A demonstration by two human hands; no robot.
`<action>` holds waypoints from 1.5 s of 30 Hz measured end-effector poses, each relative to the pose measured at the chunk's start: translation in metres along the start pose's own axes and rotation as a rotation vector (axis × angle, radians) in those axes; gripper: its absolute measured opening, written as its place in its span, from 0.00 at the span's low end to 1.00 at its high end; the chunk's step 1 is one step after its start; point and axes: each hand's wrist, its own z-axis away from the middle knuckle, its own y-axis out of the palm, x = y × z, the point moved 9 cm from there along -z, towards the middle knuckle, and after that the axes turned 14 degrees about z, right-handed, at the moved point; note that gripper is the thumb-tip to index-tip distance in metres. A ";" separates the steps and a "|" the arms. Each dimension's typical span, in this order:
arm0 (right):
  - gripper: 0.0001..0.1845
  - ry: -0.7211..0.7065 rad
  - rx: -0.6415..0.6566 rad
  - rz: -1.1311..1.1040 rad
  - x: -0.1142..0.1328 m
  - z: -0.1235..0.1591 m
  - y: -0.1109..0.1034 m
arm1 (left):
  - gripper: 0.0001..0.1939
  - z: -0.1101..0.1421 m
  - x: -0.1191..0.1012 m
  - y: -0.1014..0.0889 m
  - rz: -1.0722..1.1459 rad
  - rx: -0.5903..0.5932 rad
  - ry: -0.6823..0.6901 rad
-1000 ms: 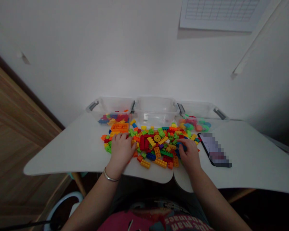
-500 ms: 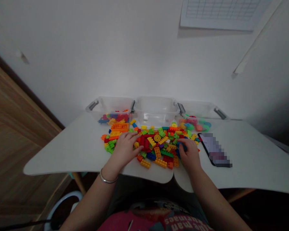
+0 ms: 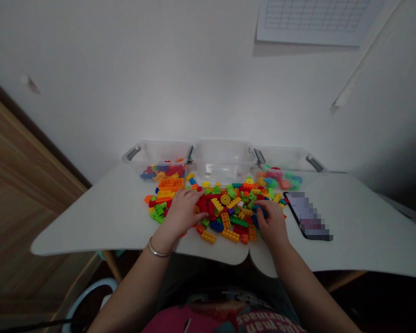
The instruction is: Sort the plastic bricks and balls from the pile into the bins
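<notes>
A heap of mixed toy building blocks [image 3: 230, 235] in yellow, red, green, orange and blue lies on the white table. At the heap's left side, my left hand [image 3: 184, 212] has its thumb and fingers closed around a red block [image 3: 201, 203]. On the right side, my right hand [image 3: 273, 223] pinches a blue block [image 3: 258, 211] between thumb and fingers, low over the heap. The undersides of both held blocks are hidden by my hands and the other blocks.
Three clear plastic bins line the wall: the left bin [image 3: 159, 150] holds colourful pieces, the middle bin [image 3: 225, 152] looks empty, and the right bin [image 3: 287, 157] holds rounded pieces. A phone [image 3: 307, 217] lies right of the heap. The table's front edge [image 3: 229, 262] is close to my body.
My left hand's fingers have come around the red block, which sits further left between them. My right hand stays almost still with the blue block. The view shifts slightly.
</notes>
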 end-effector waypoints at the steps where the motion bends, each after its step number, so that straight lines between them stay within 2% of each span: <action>1: 0.09 -0.002 0.001 -0.001 0.000 0.000 0.000 | 0.34 -0.002 0.000 -0.005 0.020 -0.007 0.005; 5: 0.10 -0.009 0.005 -0.004 0.001 -0.001 0.000 | 0.33 -0.015 -0.008 -0.038 0.164 -0.085 0.102; 9: 0.09 -0.016 0.007 0.003 0.003 -0.001 -0.001 | 0.31 -0.038 -0.013 -0.084 0.259 -0.374 0.165; 12: 0.09 -0.025 0.003 0.006 0.003 -0.001 -0.001 | 0.31 -0.060 -0.009 -0.100 0.212 -0.553 0.143; 14: 0.09 -0.029 0.001 0.009 0.004 -0.001 -0.001 | 0.32 -0.076 -0.004 -0.101 0.166 -0.607 0.085; 15: 0.09 -0.030 0.000 0.009 0.004 -0.001 -0.002 | 0.32 -0.084 -0.002 -0.099 0.142 -0.598 0.044; 20: 0.09 -0.025 -0.006 -0.001 0.004 -0.002 -0.002 | 0.35 -0.110 0.005 -0.081 -0.006 -0.456 -0.167; 24: 0.09 -0.042 -0.009 -0.005 0.005 -0.002 -0.003 | 0.25 -0.117 0.006 -0.071 -0.115 -0.405 -0.234; 32: 0.09 -0.039 -0.005 -0.002 0.003 -0.001 -0.001 | 0.20 -0.119 0.009 -0.062 -0.121 -0.413 -0.220; 36: 0.09 -0.043 -0.010 -0.004 0.005 -0.002 -0.002 | 0.20 -0.123 0.014 -0.054 -0.059 -0.350 -0.155; 39: 0.09 -0.050 -0.010 -0.004 0.006 -0.002 -0.002 | 0.20 -0.121 0.016 -0.057 -0.011 -0.356 -0.127; 42: 0.09 -0.044 -0.011 -0.004 0.006 -0.002 -0.002 | 0.21 -0.110 0.008 -0.067 -0.019 -0.410 -0.084; 45: 0.09 -0.039 -0.006 -0.002 0.005 -0.002 -0.002 | 0.22 -0.088 -0.014 -0.075 -0.029 -0.446 -0.004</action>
